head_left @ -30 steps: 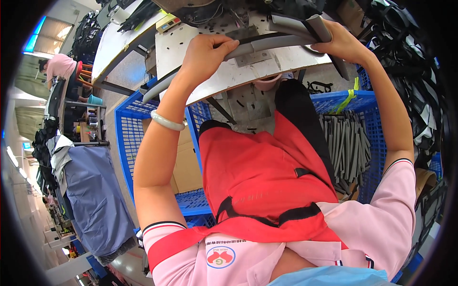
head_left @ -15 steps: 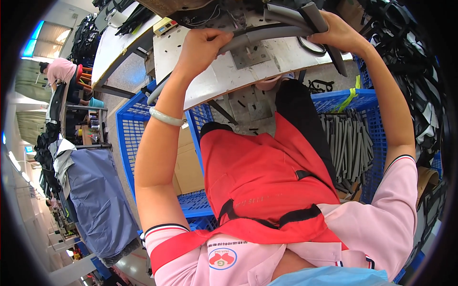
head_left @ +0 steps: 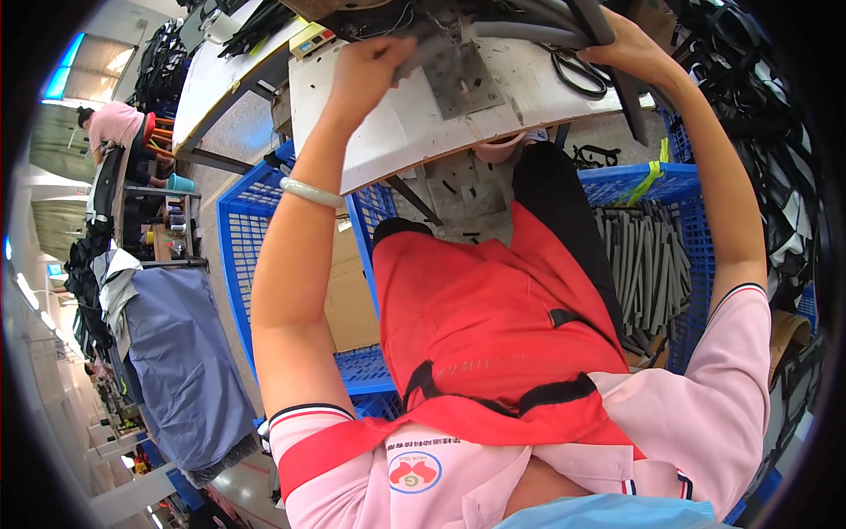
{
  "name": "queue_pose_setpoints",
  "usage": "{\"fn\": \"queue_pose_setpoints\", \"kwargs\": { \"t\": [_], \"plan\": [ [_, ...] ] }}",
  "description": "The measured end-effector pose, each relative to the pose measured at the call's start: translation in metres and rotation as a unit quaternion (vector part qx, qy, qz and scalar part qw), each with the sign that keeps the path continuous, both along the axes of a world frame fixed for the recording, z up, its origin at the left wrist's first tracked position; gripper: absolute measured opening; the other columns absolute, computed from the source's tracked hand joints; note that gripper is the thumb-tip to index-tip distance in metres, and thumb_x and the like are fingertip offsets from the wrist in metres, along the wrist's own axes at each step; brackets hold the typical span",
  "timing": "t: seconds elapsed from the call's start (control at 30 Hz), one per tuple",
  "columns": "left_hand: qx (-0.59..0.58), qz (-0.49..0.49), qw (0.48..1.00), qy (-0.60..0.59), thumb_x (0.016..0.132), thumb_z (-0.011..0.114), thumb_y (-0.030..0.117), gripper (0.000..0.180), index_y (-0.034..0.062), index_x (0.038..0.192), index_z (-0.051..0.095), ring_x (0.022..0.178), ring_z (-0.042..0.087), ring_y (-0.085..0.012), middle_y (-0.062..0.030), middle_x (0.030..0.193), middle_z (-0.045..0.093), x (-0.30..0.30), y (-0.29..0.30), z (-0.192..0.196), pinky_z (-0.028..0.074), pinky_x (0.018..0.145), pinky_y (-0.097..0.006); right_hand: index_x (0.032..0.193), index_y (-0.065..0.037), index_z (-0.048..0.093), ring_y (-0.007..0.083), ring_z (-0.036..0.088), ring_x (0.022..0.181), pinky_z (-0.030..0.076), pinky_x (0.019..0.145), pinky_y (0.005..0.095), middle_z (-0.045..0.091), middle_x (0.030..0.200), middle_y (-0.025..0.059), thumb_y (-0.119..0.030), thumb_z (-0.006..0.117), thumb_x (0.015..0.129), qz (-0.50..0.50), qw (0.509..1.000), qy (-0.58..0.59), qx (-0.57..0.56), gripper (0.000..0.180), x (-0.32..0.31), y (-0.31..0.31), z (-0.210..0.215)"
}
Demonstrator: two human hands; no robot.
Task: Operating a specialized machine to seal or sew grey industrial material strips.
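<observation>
My left hand [head_left: 374,70] grips the left end of a long grey padded strap [head_left: 520,33] that lies across a white sewing table [head_left: 397,132]. At the strap's right end, close to the table's right edge, my right hand [head_left: 639,53] is closed on it. A metal plate [head_left: 463,79] sits in the tabletop below the strap, and black-handled scissors [head_left: 577,70] lie beside my right hand. A pale bangle [head_left: 308,191] is on my left wrist. A red apron [head_left: 493,309] covers my lap.
Blue plastic crates stand on both sides of my legs: the left crate [head_left: 242,238] holds a cardboard box, the right crate [head_left: 679,189] holds several grey straps [head_left: 648,264]. Black straps hang at the far right. A person in pink [head_left: 115,123] sits far left. A blue-covered cart [head_left: 181,361] stands lower left.
Both hands have moved up and away along the table with the grey strap; the view has tilted, so the table sits higher in the picture.
</observation>
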State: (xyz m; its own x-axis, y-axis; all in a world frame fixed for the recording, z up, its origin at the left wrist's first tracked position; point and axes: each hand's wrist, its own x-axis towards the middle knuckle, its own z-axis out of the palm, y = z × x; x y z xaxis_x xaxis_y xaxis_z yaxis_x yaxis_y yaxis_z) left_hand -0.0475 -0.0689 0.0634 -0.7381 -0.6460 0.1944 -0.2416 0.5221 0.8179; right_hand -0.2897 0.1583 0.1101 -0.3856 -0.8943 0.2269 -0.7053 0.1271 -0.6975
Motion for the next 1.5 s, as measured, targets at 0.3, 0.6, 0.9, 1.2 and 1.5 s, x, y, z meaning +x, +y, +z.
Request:
{"fn": "queue_pose_setpoints", "kwargs": {
  "t": [0.3, 0.6, 0.9, 1.2, 1.5],
  "plan": [
    [0.03, -0.196, 0.972, -0.122, 0.089, 0.062, 0.023, 0.027, -0.0035, 0.092, 0.067, 0.067, 0.057, -0.0099, -0.007, 0.074, 0.064, -0.001, 0.092, -0.026, 0.047, 0.062, -0.026, 0.092, -0.002, 0.06, 0.0289, 0.057, 0.106, 0.044, 0.093, 0.0397, 0.06, 0.111, 0.0171, -0.013, 0.061, 0.075, 0.331, 0.848, 0.4, -0.107, 0.02, 0.149, 0.037, -0.076],
    [0.145, -0.278, 0.937, -0.157, 0.092, 0.061, 0.027, 0.03, -0.0002, 0.103, 0.067, 0.07, 0.054, -0.0061, 0.0, 0.08, 0.063, 0.062, 0.069, -0.086, 0.044, 0.064, -0.021, 0.102, 0.0, 0.059, 0.0349, 0.06, 0.098, 0.048, 0.084, 0.0404, 0.062, 0.095, 0.0193, -0.008, 0.07, 0.067, 0.237, 0.936, 0.228, 0.126, 0.037, 0.093, 0.032, -0.066],
    [-0.021, -0.11, 0.982, -0.15, 0.086, 0.065, 0.026, 0.027, -0.0004, 0.091, 0.07, 0.062, 0.059, -0.0169, -0.0089, 0.067, 0.064, 0.055, 0.083, -0.002, 0.046, 0.06, -0.031, 0.11, 0.003, 0.057, 0.0171, 0.054, 0.094, 0.043, 0.087, 0.0306, 0.06, 0.1, 0.0105, -0.022, 0.074, 0.069, 0.078, 0.977, -0.02, 0.196, 0.051, 0.001, 0.048, -0.039],
    [0.021, -0.052, 0.994, -0.093, 0.085, 0.067, 0.027, 0.028, 0.0014, 0.095, 0.072, 0.063, 0.056, -0.0111, -0.0047, 0.069, 0.065, 0.008, 0.038, 0.003, 0.045, 0.06, -0.027, 0.113, 0.003, 0.058, 0.0152, 0.054, 0.092, 0.042, 0.088, 0.0284, 0.06, 0.098, 0.0081, -0.028, 0.072, 0.071, 0.072, 0.988, -0.021, 0.133, 0.054, -0.044, 0.015, -0.021],
    [0.058, -0.05, 0.994, -0.074, 0.086, 0.068, 0.023, 0.028, -0.0018, 0.097, 0.071, 0.06, 0.054, -0.0075, -0.0036, 0.07, 0.064, -0.003, 0.02, 0.011, 0.043, 0.055, -0.024, 0.115, 0.001, 0.059, 0.0146, 0.057, 0.09, 0.046, 0.083, 0.0274, 0.062, 0.099, 0.0078, -0.028, 0.072, 0.074, 0.073, 0.991, -0.004, 0.115, 0.052, -0.052, -0.006, -0.022]
  ]
}}
